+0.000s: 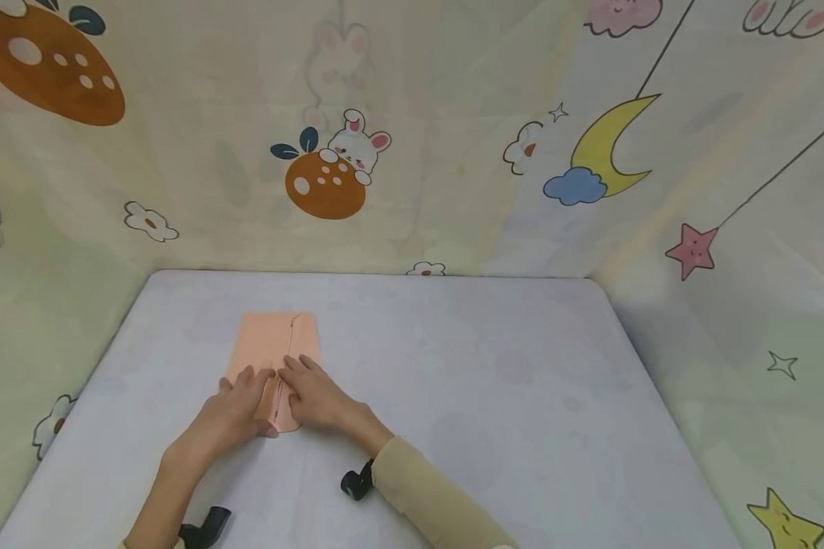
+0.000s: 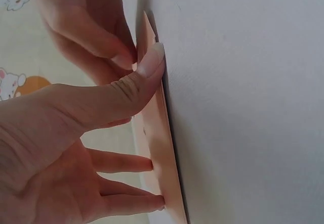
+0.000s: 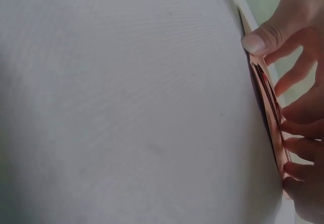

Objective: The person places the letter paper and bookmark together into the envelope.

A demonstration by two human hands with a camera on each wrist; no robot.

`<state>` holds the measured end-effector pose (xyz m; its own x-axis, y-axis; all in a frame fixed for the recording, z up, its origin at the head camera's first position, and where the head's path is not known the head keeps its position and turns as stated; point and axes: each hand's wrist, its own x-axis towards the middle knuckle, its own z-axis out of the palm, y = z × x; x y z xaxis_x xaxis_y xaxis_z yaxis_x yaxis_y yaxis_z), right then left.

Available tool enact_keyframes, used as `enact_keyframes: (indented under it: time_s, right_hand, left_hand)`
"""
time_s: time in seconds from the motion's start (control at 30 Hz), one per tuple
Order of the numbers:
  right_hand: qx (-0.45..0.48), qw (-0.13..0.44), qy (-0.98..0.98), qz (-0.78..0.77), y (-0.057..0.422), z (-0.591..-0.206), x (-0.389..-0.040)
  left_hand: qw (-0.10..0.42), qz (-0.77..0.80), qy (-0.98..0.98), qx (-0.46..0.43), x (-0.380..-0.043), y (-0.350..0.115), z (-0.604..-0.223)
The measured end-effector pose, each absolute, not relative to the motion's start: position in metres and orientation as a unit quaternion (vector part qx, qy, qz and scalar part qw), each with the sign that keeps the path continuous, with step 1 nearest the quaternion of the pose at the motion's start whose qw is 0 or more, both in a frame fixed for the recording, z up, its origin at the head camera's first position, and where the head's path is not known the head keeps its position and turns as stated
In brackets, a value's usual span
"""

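Observation:
A peach paper sheet (image 1: 268,335), folded so its flaps meet along a lengthwise seam, lies on the left part of the table. My left hand (image 1: 236,408) holds its near left part, with the thumb at the near edge and the fingers spread on top. In the left wrist view, the left thumb (image 2: 147,64) lies against the edge of the paper (image 2: 164,143). My right hand (image 1: 319,396) rests on the right flap, its fingertips touching the paper close to the seam. Between the layers, a narrow gap shows at the near end of the paper (image 3: 266,90).
The white table (image 1: 494,381) extends to the right of the paper. Cloth walls (image 1: 439,152) with printed cartoons rise behind and beside it. A black wrist device (image 1: 357,482) sits by the right sleeve, and another black device (image 1: 207,528) is at the left wrist.

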<state>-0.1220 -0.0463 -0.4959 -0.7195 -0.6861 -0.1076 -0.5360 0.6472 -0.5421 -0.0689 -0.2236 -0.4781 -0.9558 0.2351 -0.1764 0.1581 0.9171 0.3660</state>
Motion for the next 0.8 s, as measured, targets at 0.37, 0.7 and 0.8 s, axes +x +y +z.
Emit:
enact_keyframes:
  time_s: [0.37,0.7,0.8]
  right_hand:
    - [-0.383,0.087,0.918,-0.05,-0.055,-0.498,-0.109]
    - [-0.383,0.114,0.915,-0.06,-0.054,-0.497,-0.113]
    - [-0.383,0.115,0.915,-0.057,-0.051,-0.497,-0.122]
  left_hand:
    - [0.149,0.201,0.964,0.084,-0.067,-0.228,-0.47]
    - [0.113,0.211,0.968,0.077,-0.066,-0.22,-0.474]
    - [0.108,0.205,0.969,0.081,-0.074,-0.218,-0.474]
